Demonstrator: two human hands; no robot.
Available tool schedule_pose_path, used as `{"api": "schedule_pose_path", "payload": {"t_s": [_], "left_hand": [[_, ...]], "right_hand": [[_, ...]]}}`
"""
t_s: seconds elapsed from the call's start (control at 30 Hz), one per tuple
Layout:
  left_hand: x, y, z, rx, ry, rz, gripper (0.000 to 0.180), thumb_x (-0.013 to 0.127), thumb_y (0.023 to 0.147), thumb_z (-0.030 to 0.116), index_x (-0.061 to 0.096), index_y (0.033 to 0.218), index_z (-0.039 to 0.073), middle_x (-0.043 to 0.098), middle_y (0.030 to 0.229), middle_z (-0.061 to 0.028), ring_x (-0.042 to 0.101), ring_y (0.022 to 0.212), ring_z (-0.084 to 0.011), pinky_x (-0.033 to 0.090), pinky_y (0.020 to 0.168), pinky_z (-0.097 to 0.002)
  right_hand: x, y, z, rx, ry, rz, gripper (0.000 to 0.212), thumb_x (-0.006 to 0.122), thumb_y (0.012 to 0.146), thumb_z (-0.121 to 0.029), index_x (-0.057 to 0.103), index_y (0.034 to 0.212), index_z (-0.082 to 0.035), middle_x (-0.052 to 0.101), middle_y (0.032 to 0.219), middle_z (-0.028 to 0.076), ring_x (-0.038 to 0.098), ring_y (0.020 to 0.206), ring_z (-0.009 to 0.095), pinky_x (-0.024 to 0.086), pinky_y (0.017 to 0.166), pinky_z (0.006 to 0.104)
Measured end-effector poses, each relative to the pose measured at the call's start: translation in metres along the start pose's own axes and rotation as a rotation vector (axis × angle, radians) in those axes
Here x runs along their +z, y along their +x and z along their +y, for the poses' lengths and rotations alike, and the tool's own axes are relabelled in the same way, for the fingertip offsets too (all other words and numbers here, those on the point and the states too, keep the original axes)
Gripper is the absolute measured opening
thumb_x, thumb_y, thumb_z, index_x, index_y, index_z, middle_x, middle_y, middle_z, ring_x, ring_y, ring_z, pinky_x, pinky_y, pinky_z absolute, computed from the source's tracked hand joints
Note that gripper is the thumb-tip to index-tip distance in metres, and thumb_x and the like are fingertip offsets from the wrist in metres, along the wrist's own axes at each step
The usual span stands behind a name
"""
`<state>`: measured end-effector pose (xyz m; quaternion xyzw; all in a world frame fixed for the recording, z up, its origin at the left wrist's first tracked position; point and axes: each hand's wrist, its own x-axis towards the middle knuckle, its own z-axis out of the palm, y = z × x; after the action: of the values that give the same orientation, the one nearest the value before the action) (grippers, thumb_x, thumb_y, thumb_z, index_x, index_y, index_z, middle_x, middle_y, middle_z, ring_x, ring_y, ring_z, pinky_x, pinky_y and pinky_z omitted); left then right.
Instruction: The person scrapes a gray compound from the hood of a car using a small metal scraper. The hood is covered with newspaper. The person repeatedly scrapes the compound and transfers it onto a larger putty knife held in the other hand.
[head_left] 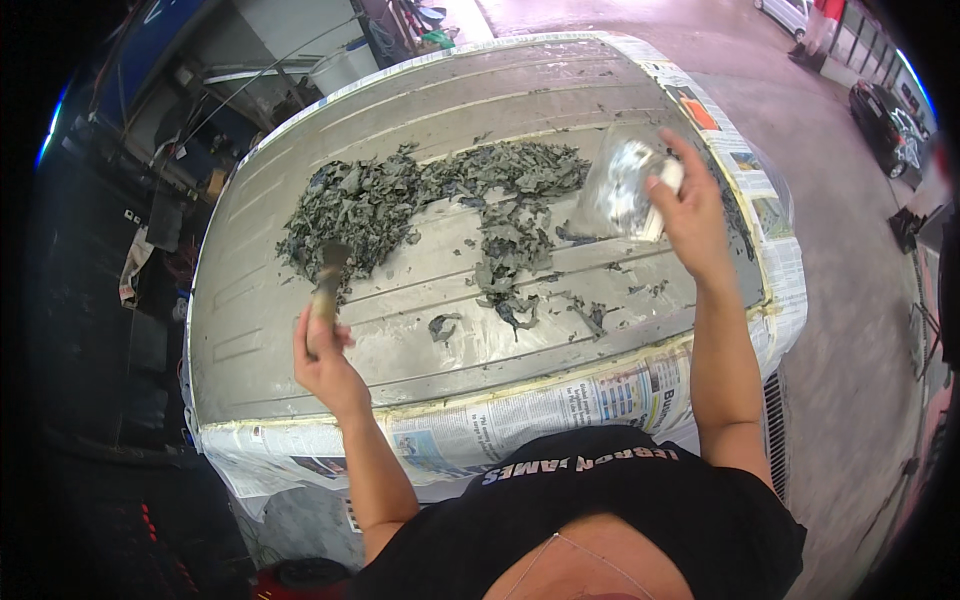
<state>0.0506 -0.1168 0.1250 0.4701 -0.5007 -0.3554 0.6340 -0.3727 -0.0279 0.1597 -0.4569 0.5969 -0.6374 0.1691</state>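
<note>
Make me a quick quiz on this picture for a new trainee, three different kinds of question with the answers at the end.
1. Which does the left hand hold: (a) a cup, (b) a handled tool, (c) a folded cloth?
2. True or false: all the grey flakes lie on the newspaper.
3. Fill in: the right hand holds a clear plastic ____.

Key: 1. b. 2. False; the grey flakes are mostly heaped on the ridged panel. 3. bag.
</note>
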Motion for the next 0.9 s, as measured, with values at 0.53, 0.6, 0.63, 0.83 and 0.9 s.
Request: {"api": "schedule_pose_path", "payload": {"t_s": [0.53, 0.6, 0.63, 0.83, 0.9], "left_hand": [[0.082, -0.158, 0.001, -0.951, -0.732, -0.707, 0.049, 0.060, 0.102, 0.039, 0.048, 0.143, 0.015, 0.049, 0.149, -0.0062, 0.046, 0.135, -0.0236, 0.041, 0.107, -0.0463], [0.089, -0.157, 0.005, -0.944, -0.755, -0.739, 0.048, 0.059, 0.102, 0.038, 0.048, 0.143, 0.015, 0.052, 0.145, -0.0037, 0.048, 0.134, -0.0218, 0.039, 0.109, -0.0485], [0.093, -0.159, 0.007, -0.911, -0.759, -0.736, 0.048, 0.059, 0.103, 0.037, 0.048, 0.143, 0.015, 0.053, 0.144, -0.0033, 0.049, 0.133, -0.0214, 0.039, 0.110, -0.0490], [0.115, -0.157, 0.018, -0.688, -0.635, -0.600, 0.038, 0.060, 0.104, 0.023, 0.053, 0.137, 0.005, 0.062, 0.130, -0.0059, 0.060, 0.117, -0.0189, 0.051, 0.101, -0.0444], [0.117, -0.154, 0.019, -0.645, -0.591, -0.536, 0.037, 0.062, 0.102, 0.019, 0.056, 0.135, 0.003, 0.065, 0.125, -0.0077, 0.063, 0.112, -0.0175, 0.055, 0.096, -0.0412]], "right_hand": [[0.072, -0.137, 0.029, 0.383, 0.419, -0.091, 0.048, 0.053, 0.103, -0.008, 0.041, 0.148, 0.001, 0.069, 0.100, 0.010, 0.068, 0.079, 0.013, 0.057, 0.069, 0.0253], [0.076, -0.142, 0.021, 0.377, 0.458, -0.155, 0.049, 0.052, 0.102, -0.007, 0.040, 0.149, 0.002, 0.070, 0.101, 0.011, 0.069, 0.078, 0.013, 0.059, 0.067, 0.0261], [0.069, -0.144, 0.003, 0.419, 0.440, -0.225, 0.050, 0.052, 0.102, -0.007, 0.040, 0.149, 0.002, 0.070, 0.101, 0.011, 0.069, 0.078, 0.014, 0.059, 0.068, 0.0265], [0.061, -0.150, 0.000, 0.258, 0.046, -0.183, 0.048, 0.063, 0.099, -0.015, 0.048, 0.141, 0.003, 0.068, 0.090, 0.010, 0.064, 0.071, 0.012, 0.051, 0.063, 0.0266], [0.059, -0.153, 0.006, 0.245, 0.025, -0.019, 0.039, 0.065, 0.099, -0.016, 0.053, 0.131, 0.003, 0.068, 0.093, 0.009, 0.061, 0.072, 0.009, 0.049, 0.063, 0.0244]]}}
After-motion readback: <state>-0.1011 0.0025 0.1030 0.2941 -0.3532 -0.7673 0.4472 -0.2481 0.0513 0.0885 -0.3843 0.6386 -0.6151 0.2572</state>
